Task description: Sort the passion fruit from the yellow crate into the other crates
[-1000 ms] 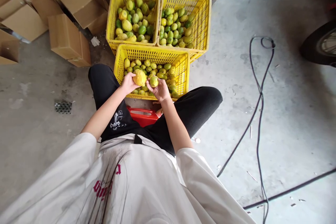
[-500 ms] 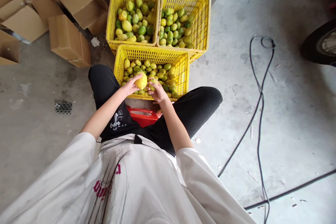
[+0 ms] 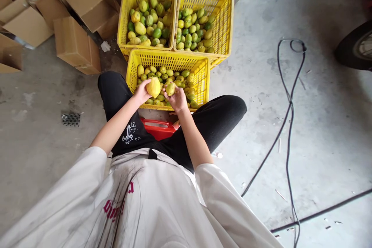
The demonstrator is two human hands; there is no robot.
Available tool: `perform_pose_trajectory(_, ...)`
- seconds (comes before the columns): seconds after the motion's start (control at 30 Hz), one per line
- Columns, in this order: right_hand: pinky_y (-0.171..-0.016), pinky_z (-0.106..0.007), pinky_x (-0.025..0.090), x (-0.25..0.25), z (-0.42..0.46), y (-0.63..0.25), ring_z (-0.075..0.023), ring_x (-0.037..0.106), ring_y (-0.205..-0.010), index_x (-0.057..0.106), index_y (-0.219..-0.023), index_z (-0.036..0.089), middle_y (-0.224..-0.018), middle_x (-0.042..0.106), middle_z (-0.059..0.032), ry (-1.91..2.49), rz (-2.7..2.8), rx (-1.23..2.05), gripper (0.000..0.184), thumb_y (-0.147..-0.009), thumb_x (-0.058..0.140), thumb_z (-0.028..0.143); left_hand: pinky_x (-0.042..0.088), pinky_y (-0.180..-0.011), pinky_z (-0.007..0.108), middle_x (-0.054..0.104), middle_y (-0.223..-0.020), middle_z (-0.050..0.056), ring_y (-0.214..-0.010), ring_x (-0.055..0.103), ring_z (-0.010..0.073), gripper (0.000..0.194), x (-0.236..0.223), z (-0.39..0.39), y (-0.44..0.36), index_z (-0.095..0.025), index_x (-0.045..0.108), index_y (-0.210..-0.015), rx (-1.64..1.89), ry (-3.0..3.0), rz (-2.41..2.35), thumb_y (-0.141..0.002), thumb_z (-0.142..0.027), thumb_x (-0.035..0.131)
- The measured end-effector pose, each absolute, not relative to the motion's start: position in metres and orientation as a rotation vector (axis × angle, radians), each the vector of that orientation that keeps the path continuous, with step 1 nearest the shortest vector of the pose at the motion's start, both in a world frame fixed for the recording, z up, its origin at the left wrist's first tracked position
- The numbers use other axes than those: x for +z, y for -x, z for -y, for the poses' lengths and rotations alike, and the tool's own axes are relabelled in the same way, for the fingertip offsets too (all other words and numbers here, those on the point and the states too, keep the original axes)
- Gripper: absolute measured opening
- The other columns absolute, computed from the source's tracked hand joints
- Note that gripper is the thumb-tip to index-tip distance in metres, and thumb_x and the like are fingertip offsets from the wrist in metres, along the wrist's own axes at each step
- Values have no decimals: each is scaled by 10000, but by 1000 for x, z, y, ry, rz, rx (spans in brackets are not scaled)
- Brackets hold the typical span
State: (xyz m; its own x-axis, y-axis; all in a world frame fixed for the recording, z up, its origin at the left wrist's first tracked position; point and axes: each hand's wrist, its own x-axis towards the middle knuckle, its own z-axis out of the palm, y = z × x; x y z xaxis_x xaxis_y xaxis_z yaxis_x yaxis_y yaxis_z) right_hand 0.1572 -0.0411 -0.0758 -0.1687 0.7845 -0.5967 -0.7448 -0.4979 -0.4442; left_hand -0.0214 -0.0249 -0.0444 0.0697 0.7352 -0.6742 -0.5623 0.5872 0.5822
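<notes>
Above the near yellow crate point(image 3: 168, 53), my left hand point(image 3: 141, 92) is wrapped round a large yellow lemon point(image 3: 154, 87). Beside it, my right hand point(image 3: 178, 100) grips a smaller yellow-green lemon point(image 3: 170, 89) in its fingers. The two fruits are a little apart. Many small green and yellow lemons point(image 3: 180, 79) lie in the crate beneath, partly covered by my hands.
Two more yellow crates of lemons, the back left crate point(image 3: 122, 27) and the back right crate point(image 3: 228, 27), stand behind. Cardboard boxes point(image 3: 74, 42) lie left. A red plastic thing point(image 3: 158, 130) sits between my legs. Right are a black cable point(image 3: 287, 124) and a wheel point(image 3: 353, 46).
The yellow lemon in my left hand has moved slightly left and up. My right hand has turned, so its lemon shows more fully, and the gap between the fruits is wider.
</notes>
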Motion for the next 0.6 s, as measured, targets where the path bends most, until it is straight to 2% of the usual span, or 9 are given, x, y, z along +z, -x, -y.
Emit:
perform_pose_trajectory(0.07, -611, -219, 592, -78, 43, -157, -137, 699, -711, 654, -1042, 262, -899, 746, 24, 1027, 110, 1852, 150, -901, 707, 272, 612, -804, 269, 769, -910, 32, -953, 782, 208, 268, -47, 26, 19, -187, 700, -1077, 996, -208, -1164, -916, -392, 762)
perform_pose_trajectory(0.13, -554, -187, 543, -81, 44, -158, -112, 660, -662, 652, -1023, 266, -857, 708, 52, 1051, 173, 1852, 234, -840, 797, 252, 618, -803, 266, 753, -893, 15, -906, 771, 189, 344, -49, 27, 17, -192, 689, -1091, 995, -215, -1182, -881, -417, 843)
perform_pose_trajectory(0.3, -519, -168, 483, -84, 43, -162, -93, 632, -627, 624, -1013, 270, -845, 674, 67, 1043, 238, 1830, 311, -793, 832, 197, 635, -779, 282, 741, -850, 18, -831, 781, 190, 321, -49, 26, 18, -184, 680, -1106, 950, -185, -1197, -898, -370, 838)
perform_pose_trajectory(0.37, -506, -168, 462, -83, 43, -160, -92, 617, -607, 618, -998, 267, -817, 658, 71, 1084, 238, 1815, 295, -798, 815, 177, 642, -796, 303, 759, -880, 39, -886, 808, 223, 299, -47, 26, 19, -180, 687, -1119, 907, -175, -1182, -925, -383, 788)
perform_pose_trajectory(0.47, -495, -169, 438, -79, 46, -154, -89, 596, -582, 618, -977, 260, -787, 645, 81, 1148, 272, 1809, 291, -789, 817, 162, 662, -834, 358, 776, -891, 73, -985, 824, 282, 270, -44, 26, 19, -169, 702, -1124, 879, -133, -1161, -989, -390, 626)
perform_pose_trajectory(0.6, -514, -181, 474, -77, 49, -150, -100, 616, -595, 632, -988, 254, -781, 667, 72, 1176, 290, 1825, 255, -811, 797, 170, 683, -866, 432, 805, -949, 111, -1047, 817, 329, 388, -43, 26, 19, -150, 704, -1239, 895, -71, -1095, -1011, -363, 474)
